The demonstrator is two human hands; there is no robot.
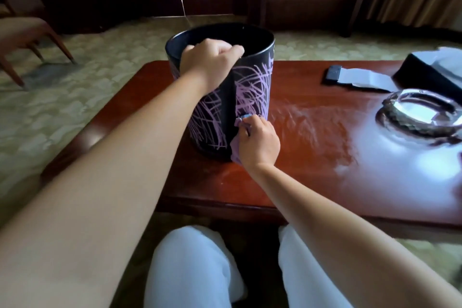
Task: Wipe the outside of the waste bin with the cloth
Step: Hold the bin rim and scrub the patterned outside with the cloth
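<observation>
The left hand curls closed over the waste bin rim, while below it the right hand clutches the cloth against the bin's wall.

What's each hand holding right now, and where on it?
The left hand grips the bin by its near rim. The right hand holds the bunched cloth against the bin's lower side wall.

Left hand: grips rim of waste bin.
Right hand: presses cloth against bin's lower wall.
Bin: upright near table's far-left corner.
</observation>
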